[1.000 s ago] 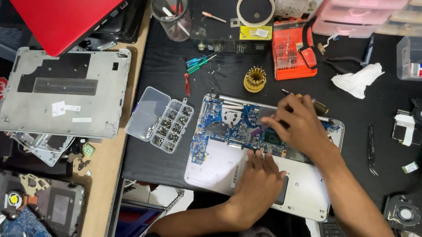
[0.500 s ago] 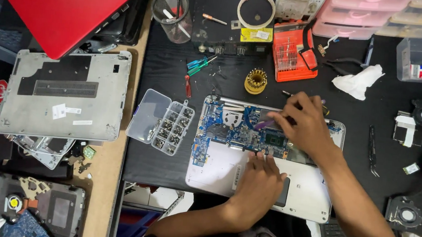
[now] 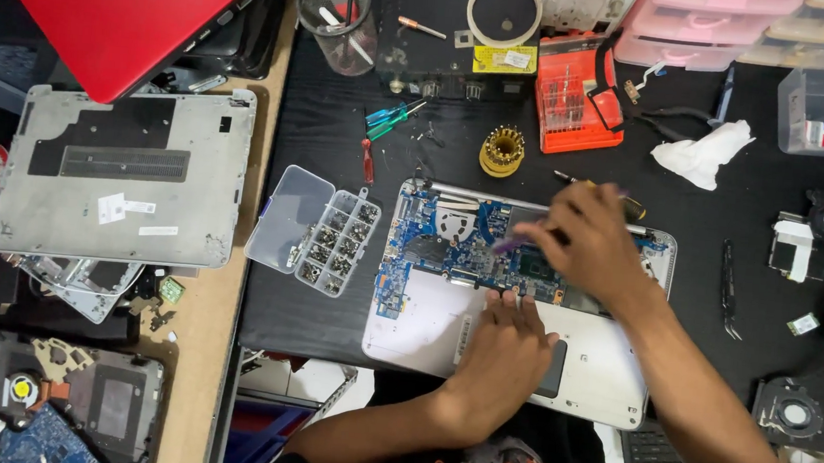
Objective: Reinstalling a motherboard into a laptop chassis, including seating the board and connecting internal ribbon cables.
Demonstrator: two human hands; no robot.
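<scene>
Basically, left hand (image 3: 506, 342) lies flat, bracing the opened silver laptop base (image 3: 606, 374); right hand (image 3: 588, 240) pinches a thin tool over its blue motherboard (image 3: 451, 239), screw organiser box (image 3: 319, 234) left.

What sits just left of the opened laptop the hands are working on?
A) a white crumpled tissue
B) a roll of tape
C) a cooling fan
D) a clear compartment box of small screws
D: the clear compartment box with its lid open lies on the black mat beside the opened laptop, left of it.
</scene>
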